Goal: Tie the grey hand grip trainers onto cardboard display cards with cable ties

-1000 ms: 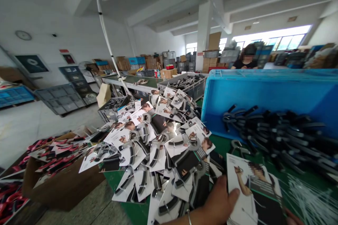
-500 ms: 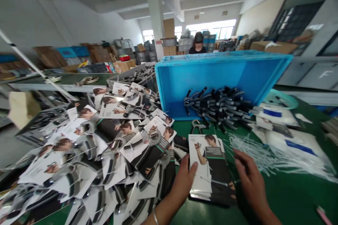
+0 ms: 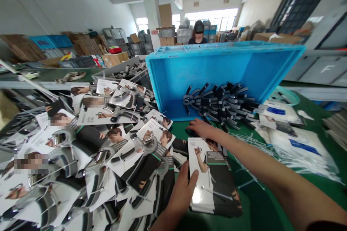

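Observation:
A stack of printed cards (image 3: 199,191), the top one with a white cable tie (image 3: 217,192) through it, lies on the green table. My left hand (image 3: 182,189) rests against the stack's left edge, thumb on the top card, fingers stretched out beside it. My right hand (image 3: 202,129) reaches across behind the stack, its fingers bent down on the table in front of the blue crate (image 3: 187,68). Whatever is under those fingers is hidden. Black-and-grey hand grippers (image 3: 225,103) pile up inside the crate and spill from its open side.
Carded hand grippers (image 3: 146,148) heap up on the left. Loose white cable ties (image 3: 287,160) and plastic bags (image 3: 300,148) lie to the right. A grey crate (image 3: 108,75) of grippers stands behind the heap. A person (image 3: 199,34) is beyond the blue crate.
My right hand has moved from the stack's right side, forward and left, covering the spot where a loose hand gripper lay. My left hand stays at the stack. The view has shifted slightly.

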`<state>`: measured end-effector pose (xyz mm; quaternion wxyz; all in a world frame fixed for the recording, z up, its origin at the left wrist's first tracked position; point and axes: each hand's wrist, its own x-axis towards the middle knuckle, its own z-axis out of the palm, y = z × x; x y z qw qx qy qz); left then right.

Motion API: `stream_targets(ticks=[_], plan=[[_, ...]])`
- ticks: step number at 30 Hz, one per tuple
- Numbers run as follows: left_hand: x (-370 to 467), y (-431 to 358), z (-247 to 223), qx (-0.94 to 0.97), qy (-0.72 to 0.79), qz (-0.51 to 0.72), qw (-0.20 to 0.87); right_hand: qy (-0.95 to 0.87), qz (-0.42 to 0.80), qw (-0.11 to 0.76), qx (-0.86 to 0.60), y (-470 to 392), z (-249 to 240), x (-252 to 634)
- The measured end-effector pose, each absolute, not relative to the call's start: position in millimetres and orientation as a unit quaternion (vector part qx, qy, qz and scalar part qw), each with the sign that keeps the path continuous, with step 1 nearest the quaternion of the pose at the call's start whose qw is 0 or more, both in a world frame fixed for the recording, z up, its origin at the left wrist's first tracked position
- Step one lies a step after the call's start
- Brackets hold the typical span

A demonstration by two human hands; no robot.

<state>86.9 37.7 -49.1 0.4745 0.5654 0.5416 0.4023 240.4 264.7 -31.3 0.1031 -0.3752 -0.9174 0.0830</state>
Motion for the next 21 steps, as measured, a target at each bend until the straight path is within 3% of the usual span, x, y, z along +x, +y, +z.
stream_targets(ticks=[4, 7, 12, 16, 21], plan=[[89.3, 36.9, -53.1, 0.555, 0.544, 0.414, 0.474, -0.937, 0.081, 0.054, -0.336, 278.2, -26.0, 229.7], [91.3, 28.2, -56.1, 0.542, 0.560, 0.432, 0.454, -0.931, 0.060, 0.075, -0.352, 285.3, -7.6, 246.6], [82.0, 21.3, -21.9, 0.583, 0.585, 0.453, 0.336, -0.866, -0.006, 0.229, -0.445, 260.4, 48.4, 282.8], [80.1, 42.3, 18.2, 0.584, 0.554, 0.479, 0.349, -0.750, 0.048, 0.485, -0.447, 176.3, 67.8, 283.0], [89.1, 65.3, 22.4, 0.610, 0.494, 0.445, 0.432, -0.710, 0.120, 0.532, -0.445, 83.5, 34.9, 274.4]])
